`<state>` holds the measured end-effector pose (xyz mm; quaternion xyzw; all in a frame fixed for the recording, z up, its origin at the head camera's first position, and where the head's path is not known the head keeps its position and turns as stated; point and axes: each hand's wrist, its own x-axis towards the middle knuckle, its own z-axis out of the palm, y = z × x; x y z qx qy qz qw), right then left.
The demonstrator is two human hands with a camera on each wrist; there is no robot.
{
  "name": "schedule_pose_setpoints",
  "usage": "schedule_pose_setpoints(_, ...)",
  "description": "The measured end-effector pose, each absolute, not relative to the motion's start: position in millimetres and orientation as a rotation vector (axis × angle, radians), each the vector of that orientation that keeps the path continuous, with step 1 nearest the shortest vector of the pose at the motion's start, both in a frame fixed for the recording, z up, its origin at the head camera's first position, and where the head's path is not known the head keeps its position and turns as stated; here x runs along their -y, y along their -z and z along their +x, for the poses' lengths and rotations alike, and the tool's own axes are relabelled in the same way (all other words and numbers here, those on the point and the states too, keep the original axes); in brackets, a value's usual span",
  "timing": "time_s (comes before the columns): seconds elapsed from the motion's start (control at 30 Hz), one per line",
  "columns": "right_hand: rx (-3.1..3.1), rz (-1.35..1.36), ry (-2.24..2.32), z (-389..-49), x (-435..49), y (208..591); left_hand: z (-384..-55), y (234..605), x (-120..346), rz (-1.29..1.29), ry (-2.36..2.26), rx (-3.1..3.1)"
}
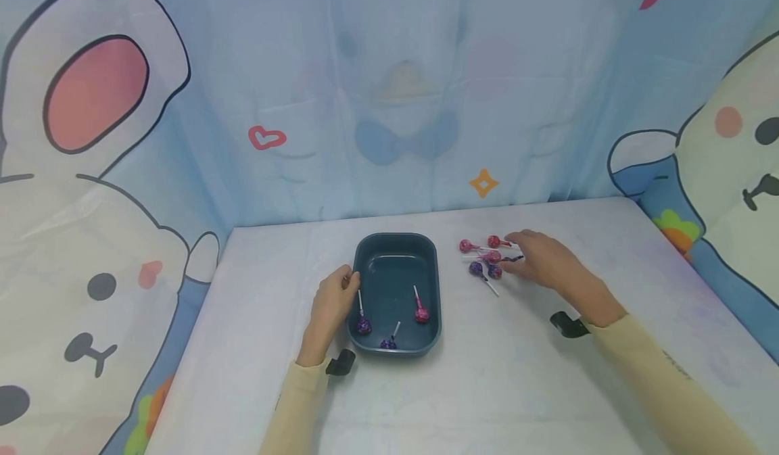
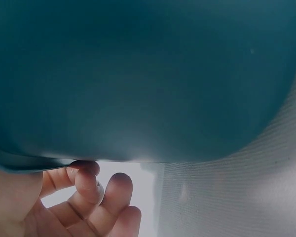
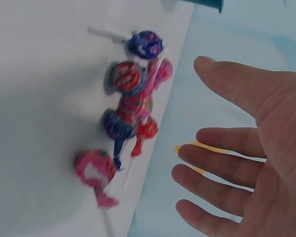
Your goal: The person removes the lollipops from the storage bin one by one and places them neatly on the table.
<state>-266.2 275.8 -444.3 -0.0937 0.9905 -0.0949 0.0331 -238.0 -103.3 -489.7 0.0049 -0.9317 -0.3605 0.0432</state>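
My left hand (image 1: 331,299) grips the left rim of a dark teal plastic tray (image 1: 395,240), its fingers curled at the edge. In the left wrist view the tray's wall (image 2: 148,89) fills most of the picture above the fingers. Inside the tray lie a purple lollipop (image 1: 364,325), a pink lollipop (image 1: 421,315) and another purple lollipop (image 1: 388,344). My right hand (image 1: 544,259) hovers with parted fingers over several wrapped lollipops at the right, among them a red one (image 1: 493,241) and a purple-blue one (image 1: 476,269). Nothing lies between its thumb and fingers in the right wrist view.
A white cloth covers the table (image 1: 487,387). Behind it hangs a blue curtain (image 1: 292,103) printed with cartoon animals, which also runs along both sides. The loose lollipops overlap each other to the right of the tray, their white sticks pointing different ways.
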Motion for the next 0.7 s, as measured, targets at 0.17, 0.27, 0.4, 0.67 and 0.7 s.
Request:
schedule_pose_setpoints(0.17,-3.075,-0.399,0.330,-265,-261,439,-238,489,103,0.022,1.100,2.855)
schedule_pose_setpoints(0.27,-3.073,-0.454,0.326,-265,-251,436,-238,488,103,0.024,1.101,2.855)
schedule_pose_setpoints(0.4,-3.053,-0.477,0.303,-265,-238,433,-238,488,103,0.019,1.108,2.856)
schedule_pose_setpoints(0.67,-3.056,-0.573,0.269,-261,-208,427,-237,488,103,0.015,1.106,2.846)
schedule_pose_setpoints(0.7,-3.055,-0.587,0.269,-261,-205,427,-237,488,103,0.013,1.106,2.843)
